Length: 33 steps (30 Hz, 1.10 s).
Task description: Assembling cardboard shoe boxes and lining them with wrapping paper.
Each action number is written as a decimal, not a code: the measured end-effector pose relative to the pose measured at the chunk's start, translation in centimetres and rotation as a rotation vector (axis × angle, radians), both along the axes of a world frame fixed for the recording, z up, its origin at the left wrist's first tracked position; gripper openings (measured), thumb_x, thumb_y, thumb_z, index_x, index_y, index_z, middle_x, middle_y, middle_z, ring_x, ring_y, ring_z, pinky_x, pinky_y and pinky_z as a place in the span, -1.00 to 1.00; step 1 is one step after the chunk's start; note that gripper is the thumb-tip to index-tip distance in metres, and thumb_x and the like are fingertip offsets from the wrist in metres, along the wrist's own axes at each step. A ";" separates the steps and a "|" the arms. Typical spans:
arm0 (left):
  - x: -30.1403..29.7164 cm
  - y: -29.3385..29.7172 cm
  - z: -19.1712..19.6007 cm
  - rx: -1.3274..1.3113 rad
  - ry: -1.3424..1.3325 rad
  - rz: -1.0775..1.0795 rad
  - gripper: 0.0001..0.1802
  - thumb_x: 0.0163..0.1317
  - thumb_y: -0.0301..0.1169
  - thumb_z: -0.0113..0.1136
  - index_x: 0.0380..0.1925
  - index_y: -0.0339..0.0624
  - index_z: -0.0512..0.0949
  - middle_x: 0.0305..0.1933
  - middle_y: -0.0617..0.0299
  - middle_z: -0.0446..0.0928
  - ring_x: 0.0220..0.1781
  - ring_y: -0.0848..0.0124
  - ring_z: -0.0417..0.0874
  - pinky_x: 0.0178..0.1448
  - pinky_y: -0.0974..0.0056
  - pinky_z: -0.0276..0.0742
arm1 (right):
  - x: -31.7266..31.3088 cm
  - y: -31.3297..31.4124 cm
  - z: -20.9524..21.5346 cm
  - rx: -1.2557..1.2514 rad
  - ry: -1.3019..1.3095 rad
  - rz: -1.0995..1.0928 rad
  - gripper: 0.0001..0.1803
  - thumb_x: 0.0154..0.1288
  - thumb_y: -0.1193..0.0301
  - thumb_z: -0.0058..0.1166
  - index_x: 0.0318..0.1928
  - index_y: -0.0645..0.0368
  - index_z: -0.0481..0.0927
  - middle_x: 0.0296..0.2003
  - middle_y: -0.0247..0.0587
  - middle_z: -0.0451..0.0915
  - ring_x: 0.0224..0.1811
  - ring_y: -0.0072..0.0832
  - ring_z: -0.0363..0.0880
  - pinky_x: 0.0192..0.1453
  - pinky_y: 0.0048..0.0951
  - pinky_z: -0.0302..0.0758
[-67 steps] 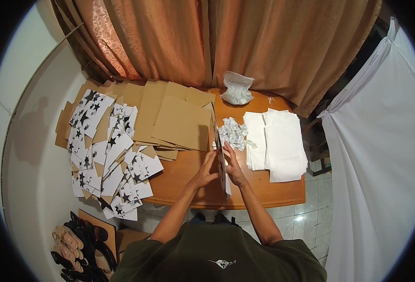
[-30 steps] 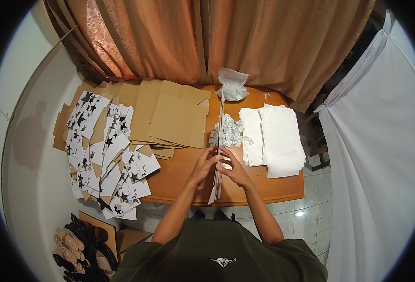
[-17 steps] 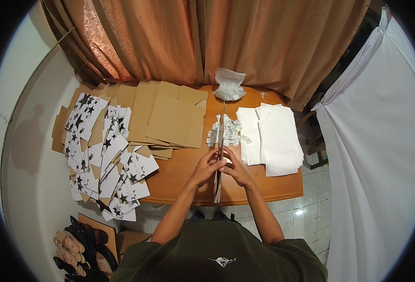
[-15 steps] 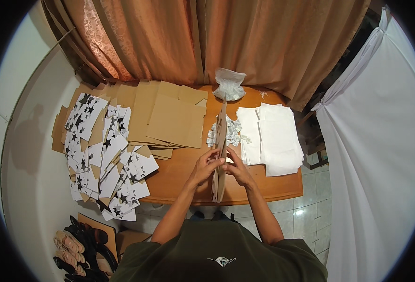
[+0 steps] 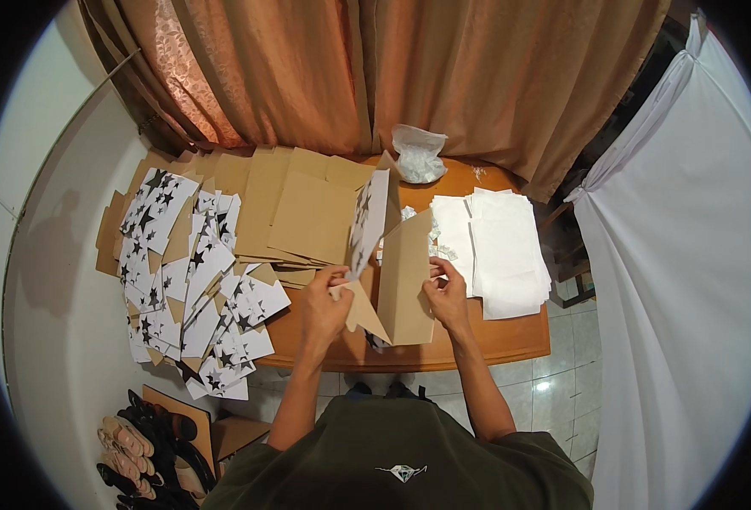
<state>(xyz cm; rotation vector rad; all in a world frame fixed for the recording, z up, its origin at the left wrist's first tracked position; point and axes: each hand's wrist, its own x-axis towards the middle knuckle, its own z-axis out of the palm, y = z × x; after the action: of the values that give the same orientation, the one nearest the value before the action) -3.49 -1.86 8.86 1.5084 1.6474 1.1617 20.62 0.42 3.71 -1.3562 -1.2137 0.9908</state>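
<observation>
Item, one carton [image 5: 408, 280], brown inside and white with dark stars outside: upright between my hands over the middle of the worktop [image 5: 511, 340], its panels spread apart.

Item, my left hand [image 5: 329, 306]: fingers curled in, holding the carton at its near left corner, by a loose brown flap [image 5: 363, 314].

Item, my right hand [image 5: 448, 297]: thumb and bent fingers pinching the outer edge of the right-hand panel.

Progress, as I judge it: this one piece is unfolded part way. Outstanding: its flaps stand loose and nothing is tucked in.

Other stock: a heap of star-printed flat cartons [image 5: 172, 289] at left; a stack of plain brown flat cartons [image 5: 312, 212] beside it, towards the back; white sheets [image 5: 507, 251] at right; small pale packets [image 5: 445, 252], mostly hidden behind my carton; a clear bag [image 5: 420, 161] of similar pale contents at the back. I cannot tell which stock, if any, is finished.

Changes since half a second ago: the carton, then a flat slab on edge between nearly meeting hands, now gapes; my hands have drawn apart; more of the packets are covered. The stacks and sheets on either side lie as they did.
</observation>
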 end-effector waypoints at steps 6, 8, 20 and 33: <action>-2.6 -2.4 3.9 0.037 -0.044 0.091 -0.58 0.09 -0.65 0.12 0.01 -0.31 0.62 -0.27 0.07 0.71 -0.27 0.44 0.72 -0.13 0.32 0.64 | -0.2 0.5 1.6 -0.056 0.060 -0.102 -0.61 0.13 0.63 0.14 0.03 0.42 0.55 -0.25 -0.21 0.60 -0.49 -0.69 0.49 -0.38 -0.57 0.47; -2.8 -2.8 2.8 -0.024 0.015 0.045 -0.56 0.07 -0.63 0.15 0.02 -0.30 0.62 -0.28 0.08 0.71 -0.30 0.44 0.70 -0.17 0.32 0.64 | -0.3 0.4 1.7 -0.091 -0.055 -0.126 -0.59 0.13 0.61 0.15 0.04 0.44 0.54 -0.25 -0.16 0.62 -0.49 -0.65 0.52 -0.38 -0.53 0.49; 0.6 -1.6 -9.0 -0.467 0.065 -0.339 -0.22 -0.07 -0.40 0.40 0.26 -0.24 0.42 -0.14 -0.13 0.66 -0.09 0.03 0.73 0.04 0.08 0.63 | -1.8 -2.7 0.7 -0.031 -0.944 -0.059 -0.63 0.13 0.54 0.24 -0.05 0.32 0.48 -0.22 0.17 0.52 -0.22 0.15 0.65 -0.21 0.05 0.61; 4.8 2.8 -10.4 -0.284 0.379 -0.326 -0.08 0.18 -0.23 0.31 0.46 -0.38 0.12 0.06 -0.38 0.59 0.16 -0.23 0.61 0.24 -0.06 0.54 | -2.4 -3.6 -2.1 0.029 -0.933 0.011 -0.57 0.11 0.53 0.23 0.03 0.31 0.51 -0.21 0.10 0.55 -0.20 0.09 0.66 -0.22 0.02 0.60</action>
<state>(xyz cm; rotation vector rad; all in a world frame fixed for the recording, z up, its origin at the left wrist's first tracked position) 1.32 0.93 -1.50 1.7958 1.6349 0.4657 18.21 -3.21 1.61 -1.8616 -1.8887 0.3025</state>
